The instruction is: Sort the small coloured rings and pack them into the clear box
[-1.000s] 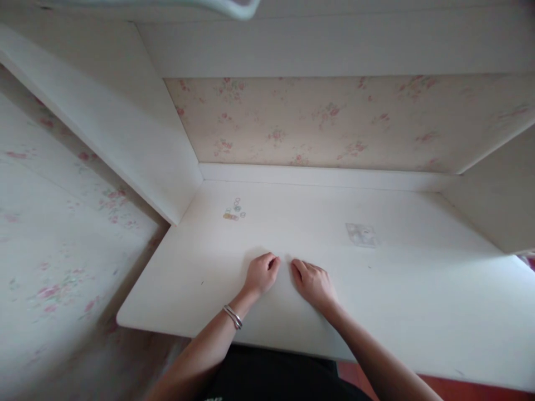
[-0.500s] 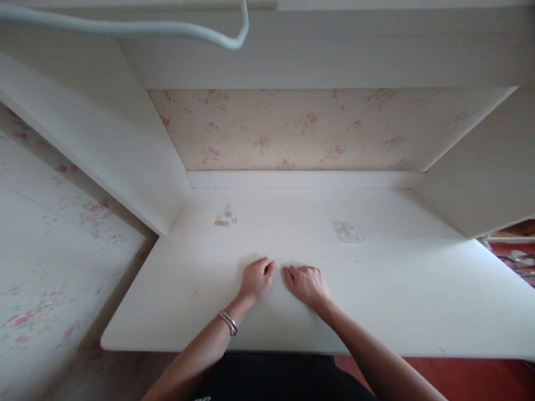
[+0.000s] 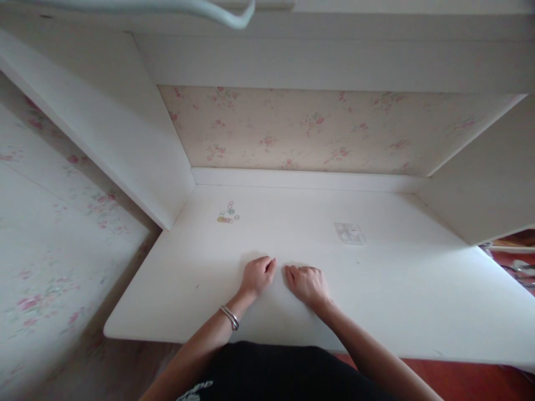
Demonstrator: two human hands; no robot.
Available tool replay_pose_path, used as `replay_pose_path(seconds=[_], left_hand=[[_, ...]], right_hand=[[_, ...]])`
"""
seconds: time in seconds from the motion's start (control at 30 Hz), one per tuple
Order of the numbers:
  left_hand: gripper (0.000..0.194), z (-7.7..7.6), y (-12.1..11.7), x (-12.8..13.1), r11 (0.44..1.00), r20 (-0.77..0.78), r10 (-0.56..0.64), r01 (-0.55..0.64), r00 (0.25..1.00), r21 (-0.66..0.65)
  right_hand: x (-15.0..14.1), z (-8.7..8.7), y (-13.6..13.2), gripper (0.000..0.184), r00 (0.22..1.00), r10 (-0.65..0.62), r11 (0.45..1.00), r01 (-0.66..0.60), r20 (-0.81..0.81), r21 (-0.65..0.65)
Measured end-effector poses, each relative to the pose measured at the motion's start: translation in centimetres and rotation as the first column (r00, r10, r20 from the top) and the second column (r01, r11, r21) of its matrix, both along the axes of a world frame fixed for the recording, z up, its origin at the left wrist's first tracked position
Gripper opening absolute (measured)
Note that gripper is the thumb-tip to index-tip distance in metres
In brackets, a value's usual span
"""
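Both of my hands rest closed on the white desk (image 3: 167, 295), side by side with a small gap between them. My left hand (image 3: 258, 275) is curled into a fist, and silvery bangles (image 3: 229, 317) circle that wrist. My right hand (image 3: 308, 283) is likewise folded into a fist. Nothing shows in either one. Beyond the left hand lies a small cluster of thin rings (image 3: 228, 214), some of them yellowish and pinkish. Past the right hand sits a clear, flat plastic packet or case (image 3: 350, 233); its contents are too faint to make out.
White side panels (image 3: 159, 150) stand at the left and right of the desk, with floral wallpaper (image 3: 292, 131) behind. A pale cable or tube (image 3: 200, 8) crosses the top left. A tiny dark speck (image 3: 197, 286) lies on the left of the desktop.
The view has tilted and shifted slightly, so the cable sits higher in the picture. My hands keep their place and closed shape on the desk.
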State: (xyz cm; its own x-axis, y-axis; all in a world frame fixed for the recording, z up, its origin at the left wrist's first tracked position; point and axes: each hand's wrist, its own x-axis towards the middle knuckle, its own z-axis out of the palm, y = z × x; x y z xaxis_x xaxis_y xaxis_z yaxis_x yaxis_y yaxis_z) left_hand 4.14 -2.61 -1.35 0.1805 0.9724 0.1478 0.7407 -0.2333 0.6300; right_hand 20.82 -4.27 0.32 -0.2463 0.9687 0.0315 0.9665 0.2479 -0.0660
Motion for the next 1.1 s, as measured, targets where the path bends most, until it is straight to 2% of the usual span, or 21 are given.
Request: replay_pose_path(seconds=[0.43,0.8,1.1], left_hand=[[0.04,-0.2,0.0,-0.3,1.0,0.015,0.011,-0.011,1.0,0.006],[0.041,-0.1,0.4,-0.2,0.999,-0.013,-0.036,0.037,0.999,0.016],[0.038,0.2,0.2,-0.3,0.987,-0.092,-0.147,0.151,0.985,0.047]], right_hand=[[0.1,-0.5,-0.1,0.046,1.0,0.001,1.0,-0.001,0.01,0.028],[0.7,-1.2,0.5,0.044,0.999,0.027,0.997,-0.025,-0.023,0.069],[0.7,-1.0,0.7,0.044,0.998,-0.013,0.999,0.015,-0.058,0.044]])
